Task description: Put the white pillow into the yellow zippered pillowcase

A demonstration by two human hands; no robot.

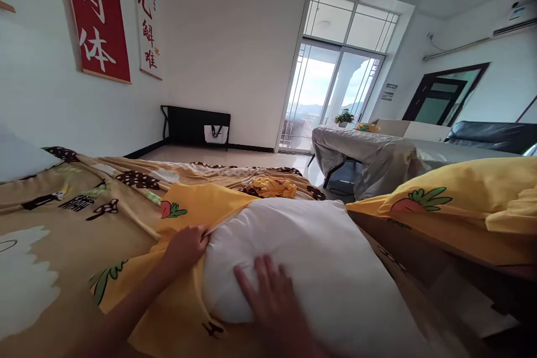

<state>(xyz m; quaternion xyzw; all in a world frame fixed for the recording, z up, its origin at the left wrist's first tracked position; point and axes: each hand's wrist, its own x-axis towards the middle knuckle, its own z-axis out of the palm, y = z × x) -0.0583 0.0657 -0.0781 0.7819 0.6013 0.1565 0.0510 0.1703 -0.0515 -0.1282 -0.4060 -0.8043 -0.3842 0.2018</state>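
A plump white pillow [319,251] lies on the bed, its left end tucked into the mouth of a yellow pillowcase [159,313] printed with carrots. My left hand [188,246] is closed on the upper edge of the pillowcase's opening, beside the pillow. Flat on the pillow's top rests my right hand [272,291], fingers spread and slightly blurred. Beyond the pillow sits a bunched yellow cloth [272,186]. Beneath everything spreads a tan blanket [117,229] with brown and white patterns.
To the right, a yellow carrot-print pillow or cloth [470,190] lies on a brown box-like surface. Farther back stands a plastic-covered table [356,140] with a potted plant [344,117]. A black folded panel [184,125] and a white bag [216,134] are against the wall.
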